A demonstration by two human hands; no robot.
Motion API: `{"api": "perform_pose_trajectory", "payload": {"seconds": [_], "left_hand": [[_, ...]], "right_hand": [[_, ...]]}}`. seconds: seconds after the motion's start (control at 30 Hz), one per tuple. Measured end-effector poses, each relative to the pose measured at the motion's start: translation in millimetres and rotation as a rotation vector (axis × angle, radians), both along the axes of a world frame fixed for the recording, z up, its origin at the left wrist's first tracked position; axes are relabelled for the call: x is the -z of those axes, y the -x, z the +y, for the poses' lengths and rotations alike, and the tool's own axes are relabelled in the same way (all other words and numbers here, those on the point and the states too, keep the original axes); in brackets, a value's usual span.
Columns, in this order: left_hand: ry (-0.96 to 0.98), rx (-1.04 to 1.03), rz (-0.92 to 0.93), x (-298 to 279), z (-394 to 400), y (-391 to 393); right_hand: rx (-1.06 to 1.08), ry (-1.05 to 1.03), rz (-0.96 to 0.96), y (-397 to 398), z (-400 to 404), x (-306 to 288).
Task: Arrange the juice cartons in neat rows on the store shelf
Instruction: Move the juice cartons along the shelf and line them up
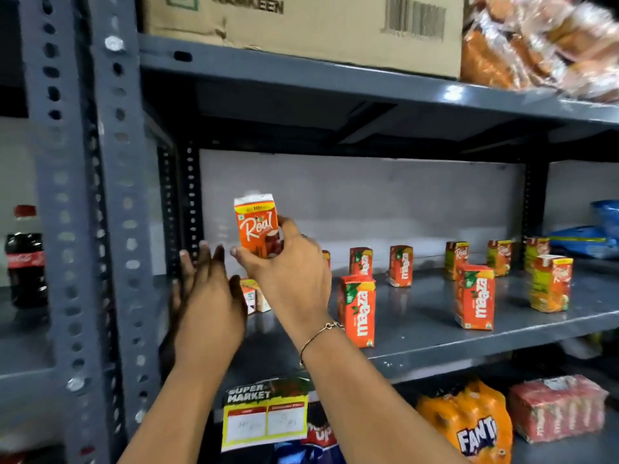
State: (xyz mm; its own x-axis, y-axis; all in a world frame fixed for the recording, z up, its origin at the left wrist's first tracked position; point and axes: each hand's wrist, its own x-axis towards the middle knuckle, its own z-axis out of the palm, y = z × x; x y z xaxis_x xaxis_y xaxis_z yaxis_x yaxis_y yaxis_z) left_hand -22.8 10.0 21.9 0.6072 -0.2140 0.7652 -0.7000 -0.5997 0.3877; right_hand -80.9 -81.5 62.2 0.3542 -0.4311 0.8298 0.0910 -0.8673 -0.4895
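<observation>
Centre frame: right hand [284, 262] clasps juice carton [258, 226] low around its sides. Left hand [204, 289] open, empty. Carton likely light, stiff, crushable; hold flat faces.

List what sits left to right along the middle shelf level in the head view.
Cola bottle → left hand → Real carton held in the right hand → front Maaza carton → second front Maaza carton → front Real carton → blue packets.

Bare shelf [418, 326] lanes between scattered cartons [356, 311]
</observation>
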Motion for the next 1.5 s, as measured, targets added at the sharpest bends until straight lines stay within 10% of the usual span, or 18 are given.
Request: {"api": "perform_pose_trajectory", "payload": {"seconds": [0.8, 1.13, 1.5], "left_hand": [[0.092, 0.578, -0.016, 2, -338, 253], [0.067, 0.345, 0.399, 35, -451, 244], [-0.086, 0.136, 0.326, 44, -482, 240]], "right_hand": [[0.336, -0.304, -0.135, 316, -359, -1], [0.353, -0.432, -0.004, 380, -539, 49], [0.177, -0.527, 0.124, 332, -575, 86]]}}
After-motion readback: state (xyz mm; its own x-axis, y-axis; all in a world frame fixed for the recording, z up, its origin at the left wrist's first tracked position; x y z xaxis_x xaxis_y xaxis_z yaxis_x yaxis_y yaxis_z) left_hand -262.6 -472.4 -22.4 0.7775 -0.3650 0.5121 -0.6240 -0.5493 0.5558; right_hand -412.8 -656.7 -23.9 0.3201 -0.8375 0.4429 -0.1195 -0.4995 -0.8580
